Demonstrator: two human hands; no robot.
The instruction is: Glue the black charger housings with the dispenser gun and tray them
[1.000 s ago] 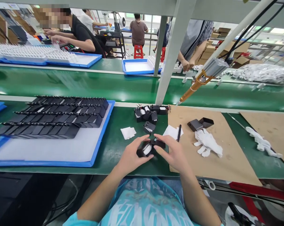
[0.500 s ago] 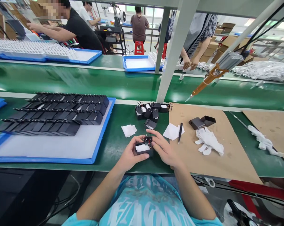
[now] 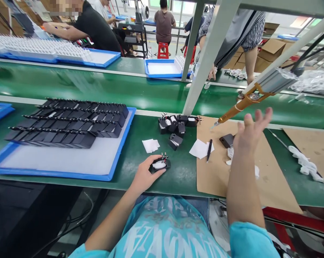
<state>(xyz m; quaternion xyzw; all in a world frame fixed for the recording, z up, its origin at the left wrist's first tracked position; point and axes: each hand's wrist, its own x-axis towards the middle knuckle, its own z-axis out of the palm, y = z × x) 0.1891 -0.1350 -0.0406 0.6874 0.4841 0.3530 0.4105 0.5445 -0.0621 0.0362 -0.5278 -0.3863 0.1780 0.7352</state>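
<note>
My left hand (image 3: 146, 174) grips a small black plastic case (image 3: 166, 166) by its sides, low over the green bench. The case is open at the top, with a white block inside, red wires and metal prongs at its far edge. Raised over the brown cardboard, my right hand (image 3: 250, 130) has its fingers spread and holds nothing. Close to its fingertips hangs an orange tool (image 3: 236, 110) with a narrow pointed tip, slung from a metal cylinder; hand and tool look apart. Several similar black cases (image 3: 175, 141) lie in a cluster beyond my left hand.
Left of me, a blue-rimmed tray (image 3: 116, 157) holds rows of black cases. White paper (image 3: 150, 145), black tweezers (image 3: 209, 150) and a black cover (image 3: 226, 140) lie ahead. My right arm partly hides a white glove (image 3: 230, 153). A slanted post (image 3: 202, 71) rises at the back; co-workers are beyond.
My right hand has left the case and swung right and up toward the hanging orange tool, opening its fingers. My left hand keeps the case, now tilted and slightly lower. The view has shifted a little.
</note>
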